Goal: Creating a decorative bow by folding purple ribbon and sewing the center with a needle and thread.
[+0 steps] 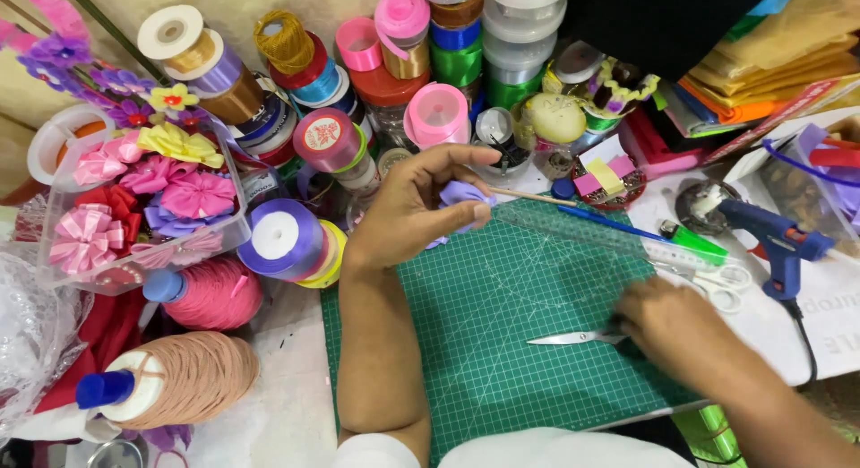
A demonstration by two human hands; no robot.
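While pinching the small purple ribbon flower (462,197) on its thin wooden stick (535,197) between thumb and fingers of the left hand (419,204), raised above the far edge of the green cutting mat (502,298). Right hand (674,329) closed around the handles of the scissors (578,338), blades shut and lying flat on the mat, pointing left, well apart from the flower. Best done, by the look of it, with the flower kept steady and its folds pressed tight so nothing unwinds, stick held level and clear of the ribbon spools (287,240) crowding the back of the counter (278,405). Worth lifting the scissors with tips turned away from the holding fingers, cutting only the loose ribbon tail close to the petals and never the stick. Blue glue gun (775,240) resting to the right, near the second pair of scissors (721,280), its nozzle best kept off the sleeve. Clear box of finished ribbon flowers (148,195) at the left, beside the pink thread cone (210,293).
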